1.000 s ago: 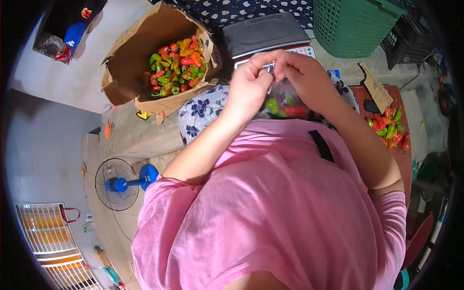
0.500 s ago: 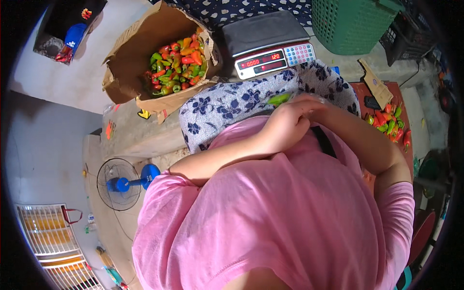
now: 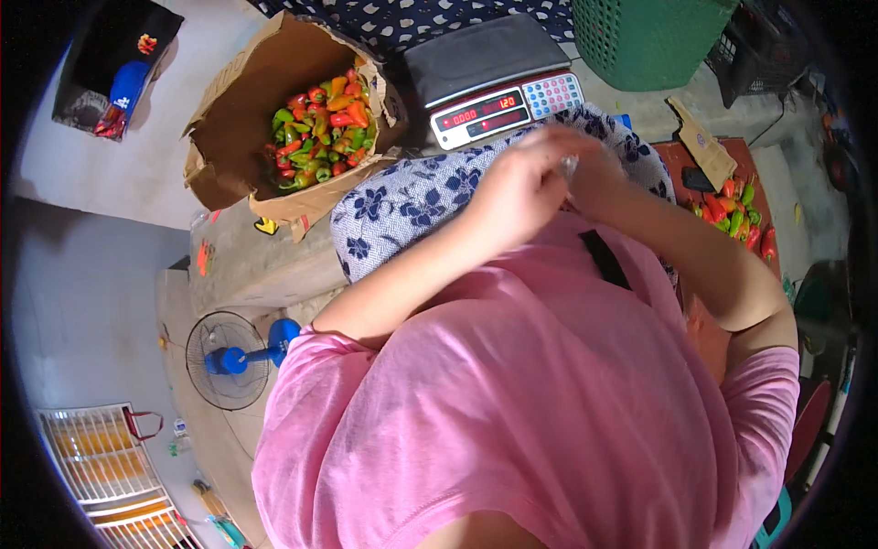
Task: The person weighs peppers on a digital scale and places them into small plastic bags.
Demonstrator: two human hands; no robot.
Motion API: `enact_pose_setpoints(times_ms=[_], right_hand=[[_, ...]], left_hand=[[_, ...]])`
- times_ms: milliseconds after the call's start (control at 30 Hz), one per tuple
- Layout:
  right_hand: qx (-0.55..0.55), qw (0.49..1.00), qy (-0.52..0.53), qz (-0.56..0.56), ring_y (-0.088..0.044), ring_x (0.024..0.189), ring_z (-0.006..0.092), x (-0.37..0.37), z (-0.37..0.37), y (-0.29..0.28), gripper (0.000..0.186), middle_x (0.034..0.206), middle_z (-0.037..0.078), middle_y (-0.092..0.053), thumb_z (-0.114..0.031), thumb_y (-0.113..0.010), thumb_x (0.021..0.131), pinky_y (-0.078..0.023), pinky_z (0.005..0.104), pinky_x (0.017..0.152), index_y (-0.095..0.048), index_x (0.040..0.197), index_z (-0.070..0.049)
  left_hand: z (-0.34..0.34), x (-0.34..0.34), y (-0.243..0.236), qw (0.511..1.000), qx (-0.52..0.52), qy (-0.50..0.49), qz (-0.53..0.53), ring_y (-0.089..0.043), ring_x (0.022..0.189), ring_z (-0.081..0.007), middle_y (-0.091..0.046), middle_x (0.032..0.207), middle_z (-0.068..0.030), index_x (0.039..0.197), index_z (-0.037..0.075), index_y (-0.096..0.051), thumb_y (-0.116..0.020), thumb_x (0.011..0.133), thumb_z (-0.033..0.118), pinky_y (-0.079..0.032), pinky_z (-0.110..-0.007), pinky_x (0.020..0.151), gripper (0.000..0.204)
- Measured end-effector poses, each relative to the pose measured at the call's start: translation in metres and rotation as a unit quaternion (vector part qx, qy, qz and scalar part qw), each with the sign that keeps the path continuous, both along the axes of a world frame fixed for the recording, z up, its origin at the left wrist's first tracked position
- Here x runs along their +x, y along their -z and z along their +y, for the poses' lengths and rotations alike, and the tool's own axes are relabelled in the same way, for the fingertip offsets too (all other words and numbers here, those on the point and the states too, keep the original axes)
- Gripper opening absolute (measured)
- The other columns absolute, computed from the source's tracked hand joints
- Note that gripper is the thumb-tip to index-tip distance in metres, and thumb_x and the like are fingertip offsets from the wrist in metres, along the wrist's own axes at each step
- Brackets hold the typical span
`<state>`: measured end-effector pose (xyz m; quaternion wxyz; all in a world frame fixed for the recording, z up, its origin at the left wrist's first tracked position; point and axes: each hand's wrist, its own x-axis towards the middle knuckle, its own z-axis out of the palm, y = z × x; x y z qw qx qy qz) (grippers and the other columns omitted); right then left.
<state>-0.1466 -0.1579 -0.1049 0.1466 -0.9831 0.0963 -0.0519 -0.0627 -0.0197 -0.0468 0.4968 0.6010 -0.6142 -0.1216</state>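
My left hand (image 3: 526, 183) and my right hand (image 3: 596, 176) meet above my lap, both blurred by motion. Their fingers are curled close together around a clear plastic bag (image 3: 569, 166), of which just a small twisted bit shows between them. The rest of the bag, and anything in it, is hidden behind my hands and wrists. Beneath them a white cloth with dark blue flowers (image 3: 421, 203) covers my lap.
A torn cardboard box (image 3: 229, 119) holds red, orange and green peppers (image 3: 325, 133). Beside it stands a digital scale (image 3: 485, 59). More peppers (image 3: 732, 215) lie on a reddish board to the right, near a cardboard piece (image 3: 702, 146). Behind are a green basket (image 3: 640, 46) and black crate (image 3: 759, 55).
Both hands have lifted slightly and turned, with the left hand's fingers pointing more upward. The green pepper seen beside my left hand earlier is now out of sight.
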Motion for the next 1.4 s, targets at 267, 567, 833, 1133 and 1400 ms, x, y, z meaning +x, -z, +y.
enact_pose_setpoints(times_ms=[267,567,833,1133,1400], right_hand=[[0.001,0.999,-0.004,0.036,-0.063,0.089,0.0313,0.026,-0.019,0.019,0.045,0.088,0.017,-0.066,-0.044,-0.057,0.083,-0.050,0.0413,0.082,-0.066,0.093,-0.001],[-0.019,0.998,-0.054,-0.021,-0.064,0.082,0.0317,0.021,-0.034,0.069,0.037,0.088,0.016,-0.065,-0.039,-0.054,0.086,-0.050,0.0409,0.078,-0.065,0.093,-0.004],[0.235,0.959,-0.152,0.047,-0.058,0.097,0.0258,-0.015,-0.032,-0.107,0.032,0.100,0.008,-0.062,-0.016,-0.063,0.077,-0.045,0.0362,0.084,-0.064,0.107,-0.007],[-0.149,0.963,-0.125,-0.186,-0.055,0.081,0.0221,-0.049,-0.015,-0.123,0.021,0.086,0.004,-0.059,-0.020,-0.066,0.074,-0.040,0.0349,0.082,-0.065,0.092,-0.010],[-0.158,0.937,-0.182,-0.254,-0.054,0.075,0.0198,-0.035,0.010,-0.122,0.009,0.070,0.003,-0.054,-0.021,-0.062,0.075,-0.039,0.0339,0.082,-0.060,0.078,-0.013]], left_hand=[[-0.007,0.009,-0.006,0.996,0.036,0.027,0.080,-0.056,0.096,-0.0122,-0.059,0.112,-0.0081,0.114,-0.001,-0.060,-0.043,0.074,-0.008,-0.045,-0.024,0.084,0.045],[-0.008,-0.004,-0.007,0.992,0.078,0.039,0.093,-0.054,0.084,-0.0070,-0.060,0.111,-0.0057,0.116,0.001,-0.061,-0.043,0.074,-0.009,-0.045,-0.021,0.076,0.047],[-0.002,0.027,-0.015,0.974,0.010,-0.004,0.224,-0.060,0.090,-0.0103,-0.059,0.114,-0.0070,0.116,-0.002,-0.060,-0.039,0.080,-0.007,-0.047,-0.020,0.072,0.042],[0.016,0.008,-0.069,0.987,-0.147,0.001,0.067,-0.059,0.082,-0.0099,-0.056,0.115,-0.0131,0.111,-0.003,-0.062,-0.043,0.081,-0.010,-0.046,-0.019,0.062,0.037],[0.011,0.044,0.030,0.986,0.147,0.082,0.014,-0.041,0.127,-0.0266,-0.036,0.138,-0.0163,0.143,0.007,-0.009,-0.085,0.061,0.036,-0.031,-0.038,0.106,0.116]])
